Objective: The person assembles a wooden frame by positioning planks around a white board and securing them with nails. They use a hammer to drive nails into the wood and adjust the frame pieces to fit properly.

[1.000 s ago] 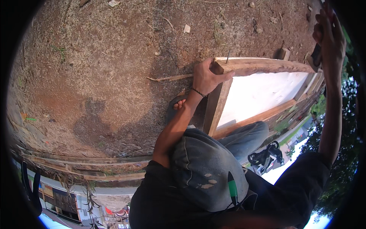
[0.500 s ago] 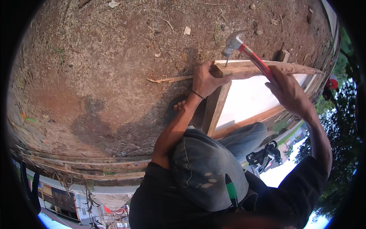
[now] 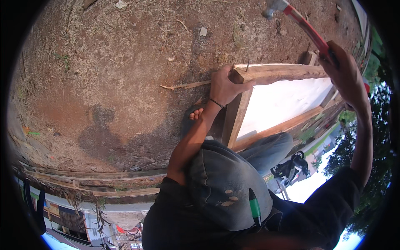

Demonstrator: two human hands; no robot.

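The fingers of the right hand (image 3: 345,77) are wrapped round the red handle of a hammer (image 3: 306,31), while those of the left hand (image 3: 225,85) grip the near corner of a wooden frame (image 3: 287,73), the thumb laid over its edge. The hammer is raised at the upper right, well clear of the wood; its long axis slants from the hand up and to the left, the head (part of it cut off by the picture's upper edge) turning its striking end to the lower left. Just beside the left hand, a nail (image 3: 247,66) stands up nearly straight from the end of the top rail, which runs away to the right. Inside the frame's rails sits a white panel (image 3: 283,102). Half a second earlier the hammer head was right at the top of the nail; now it has lifted off, up and to the right, while the left hand has kept its place. Below lie the person's jeans (image 3: 225,179), with a green pen (image 3: 254,207) showing against them, and around everything spreads the brown ground (image 3: 125,62), a motorcycle (image 3: 291,168) standing farther off.
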